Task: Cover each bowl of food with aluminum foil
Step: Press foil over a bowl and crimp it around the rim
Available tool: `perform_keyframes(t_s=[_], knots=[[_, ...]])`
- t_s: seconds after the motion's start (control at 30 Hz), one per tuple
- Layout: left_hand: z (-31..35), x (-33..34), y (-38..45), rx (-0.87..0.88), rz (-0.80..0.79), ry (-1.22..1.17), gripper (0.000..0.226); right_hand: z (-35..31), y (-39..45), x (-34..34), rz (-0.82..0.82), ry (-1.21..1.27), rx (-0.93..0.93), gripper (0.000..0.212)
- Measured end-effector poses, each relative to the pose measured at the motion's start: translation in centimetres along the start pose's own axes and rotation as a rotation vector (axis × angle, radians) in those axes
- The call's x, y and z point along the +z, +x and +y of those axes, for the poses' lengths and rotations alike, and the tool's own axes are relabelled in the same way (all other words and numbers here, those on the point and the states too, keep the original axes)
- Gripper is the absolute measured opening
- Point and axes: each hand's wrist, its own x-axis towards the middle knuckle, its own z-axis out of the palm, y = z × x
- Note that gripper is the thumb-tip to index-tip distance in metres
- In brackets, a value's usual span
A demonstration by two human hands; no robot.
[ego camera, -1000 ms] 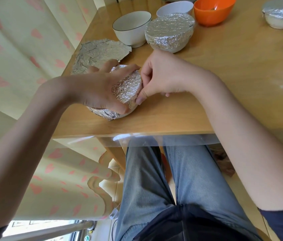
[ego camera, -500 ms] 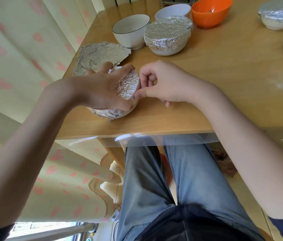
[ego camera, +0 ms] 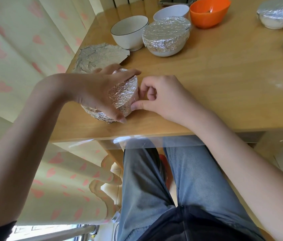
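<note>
My left hand (ego camera: 100, 94) sits spread over the foil-wrapped bowl (ego camera: 123, 94), fingers curled round its top and near rim, gripping it tilted toward the right hand. Right hand (ego camera: 161, 96) is curled, thumb tip pressing the foil against the bowl's right side wall; whether the index also pinches a fold there I can't tell, since the fingers hide the contact. Compared w/ a sec ago, the right hand has slid off the top of the foil and down to the side, and the bowl looks turned a bit in the left grip. I read that as crimping the edge round the rim, so this bowl is approx done.

Just beyond the left hand lies a crumpled spare foil sheet (ego camera: 100, 54) on the table (ego camera: 224, 80). Farther out: an uncovered white bowl (ego camera: 129, 34), a finished covered bowl (ego camera: 165, 38) beside it, then another white bowl (ego camera: 171, 11) and an orange bowl (ego camera: 209, 12), both still open. Well right of the right hand, two more covered bowls (ego camera: 279, 13). So approx three remain to cover.
</note>
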Motion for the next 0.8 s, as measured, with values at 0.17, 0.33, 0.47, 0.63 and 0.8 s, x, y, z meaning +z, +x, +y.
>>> perform_keyframes(t_s=[0.17, 0.33, 0.47, 0.63, 0.8], knots=[[0.3, 0.1, 0.0, -0.009, 0.027, -0.008, 0.113, -0.1, 0.6, -0.7, -0.086, 0.107, 0.018, 0.028], [0.8, 0.1, -0.3, -0.041, 0.029, -0.016, 0.11, -0.5, 2.0, -1.8, -0.203, 0.067, 0.051, 0.025], [0.5, 0.3, -0.2, -0.038, 0.064, -0.012, 0.118, -1.4, 3.4, -2.9, -0.283, -0.161, 0.028, 0.034], [0.2, 0.4, 0.0, -0.035, 0.06, -0.016, 0.119, -2.3, 5.4, -3.6, -0.323, -0.372, -0.023, 0.045], [0.1, 0.3, 0.0, -0.036, 0.053, -0.014, 0.122, -1.5, 4.9, -4.0, -0.481, -0.207, -0.042, 0.038]])
